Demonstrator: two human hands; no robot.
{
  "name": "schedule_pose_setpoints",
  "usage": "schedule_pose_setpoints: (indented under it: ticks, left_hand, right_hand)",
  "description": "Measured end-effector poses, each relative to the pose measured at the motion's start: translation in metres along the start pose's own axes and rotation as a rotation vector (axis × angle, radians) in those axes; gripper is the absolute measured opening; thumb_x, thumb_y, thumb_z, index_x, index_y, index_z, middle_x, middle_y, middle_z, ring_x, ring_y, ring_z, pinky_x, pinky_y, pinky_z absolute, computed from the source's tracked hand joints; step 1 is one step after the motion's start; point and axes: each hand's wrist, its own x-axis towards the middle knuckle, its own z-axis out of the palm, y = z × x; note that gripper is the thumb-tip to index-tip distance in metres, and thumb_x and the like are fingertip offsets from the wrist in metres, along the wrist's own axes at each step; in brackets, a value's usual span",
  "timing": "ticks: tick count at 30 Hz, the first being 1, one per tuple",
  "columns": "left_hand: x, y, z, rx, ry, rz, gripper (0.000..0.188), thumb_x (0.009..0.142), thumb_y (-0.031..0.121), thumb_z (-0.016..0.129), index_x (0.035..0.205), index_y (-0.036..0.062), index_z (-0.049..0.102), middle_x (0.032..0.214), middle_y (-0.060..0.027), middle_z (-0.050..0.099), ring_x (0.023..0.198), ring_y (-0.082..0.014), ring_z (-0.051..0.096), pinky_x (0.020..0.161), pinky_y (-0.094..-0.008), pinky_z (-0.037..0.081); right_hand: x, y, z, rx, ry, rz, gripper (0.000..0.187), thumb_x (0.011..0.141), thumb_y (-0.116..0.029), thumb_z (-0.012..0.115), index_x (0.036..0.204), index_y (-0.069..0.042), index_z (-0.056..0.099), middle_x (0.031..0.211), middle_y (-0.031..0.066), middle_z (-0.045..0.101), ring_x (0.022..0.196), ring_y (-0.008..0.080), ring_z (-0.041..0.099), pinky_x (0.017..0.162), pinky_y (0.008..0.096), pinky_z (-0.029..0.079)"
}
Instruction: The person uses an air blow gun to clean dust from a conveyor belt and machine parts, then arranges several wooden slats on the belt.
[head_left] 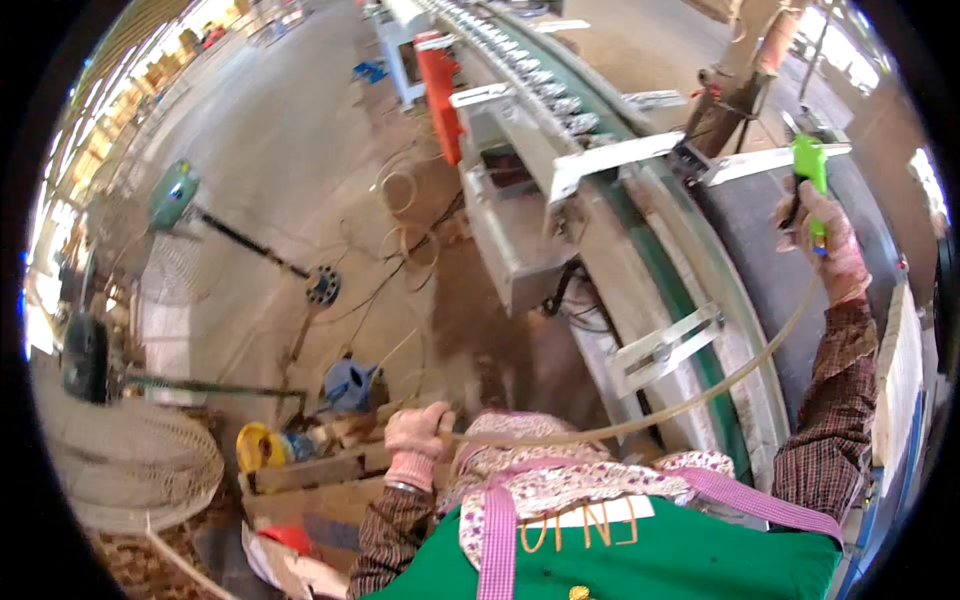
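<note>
My right hand (pixel 835 245), in a pale pink glove, is closed round a bright green and black air gun (pixel 810 160) over the far side of the conveyor. A blue fitting shows at the bottom of its grip. From there a tan hose (pixel 690 412) sags across the front of my body to my left hand (pixel 415 432). That hand, gloved too, is shut round the hose near my waist. What the air gun's nozzle points at is too blurred to tell.
A curved conveyor (pixel 690 300) with a green belt runs away ahead, carrying metallic pieces (pixel 540 75) at its far end. White brackets (pixel 620 160) cross it. At left stand fans (pixel 130 465). Cables (pixel 400 250) and a blue container (pixel 348 383) lie on the floor (pixel 270 120).
</note>
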Motion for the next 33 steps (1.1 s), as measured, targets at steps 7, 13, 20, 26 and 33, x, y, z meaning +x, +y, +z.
schedule_pose_setpoints:
  ticks: [7,13,20,26,33]
  left_hand:
    - [0.109,0.039,-0.059,-0.144,0.409,0.332,0.015,0.083,0.031,0.066,0.089,0.0185,0.071,0.062,-0.0109,0.061,0.059,-0.0328,0.060,0.058,-0.0437,0.048]
    - [0.217,0.028,-0.089,-0.084,-0.026,0.590,0.014,0.080,0.035,0.065,0.082,0.0214,0.067,0.058,-0.0124,0.056,0.057,-0.0357,0.059,0.051,-0.0477,0.044]
    - [0.357,0.001,-0.123,0.053,-0.752,0.679,0.042,0.078,0.039,0.070,0.119,0.0292,0.066,0.086,-0.0084,0.071,0.079,-0.0338,0.068,0.067,-0.0441,0.053]
    - [0.428,-0.014,-0.164,-0.320,-0.856,0.757,0.055,0.080,0.041,0.072,0.129,0.0174,0.063,0.098,-0.0128,0.072,0.089,-0.0278,0.071,0.076,-0.0388,0.054]
    - [0.452,-0.038,-0.164,-0.708,-1.136,0.255,0.041,0.092,0.020,0.070,0.128,0.0022,0.063,0.103,-0.0086,0.071,0.092,-0.0165,0.067,0.082,-0.0280,0.052]
  right_hand:
    - [0.043,-0.010,-0.015,0.031,0.038,0.064,0.046,0.091,-0.042,0.062,0.110,0.000,0.059,0.079,0.0118,0.069,0.065,0.0200,0.068,0.046,0.0278,0.053]
    - [0.102,-0.036,-0.012,-0.204,0.160,0.273,0.046,0.088,-0.039,0.064,0.107,0.002,0.059,0.070,0.0135,0.067,0.056,0.0216,0.067,0.039,0.0263,0.050]
    - [0.218,-0.056,0.017,-0.645,0.292,0.673,0.033,0.084,-0.035,0.063,0.073,-0.004,0.064,0.062,0.0083,0.064,0.050,0.0153,0.062,0.042,0.0291,0.044]
    - [0.306,-0.022,0.029,-0.885,0.226,0.515,0.031,0.078,-0.031,0.066,0.062,-0.004,0.063,0.057,0.0053,0.062,0.048,0.0149,0.057,0.047,0.0320,0.043]
    - [0.365,0.031,0.000,-0.845,0.224,0.483,0.030,0.077,-0.029,0.067,0.060,-0.004,0.063,0.056,0.0050,0.061,0.049,0.0144,0.057,0.050,0.0325,0.042]
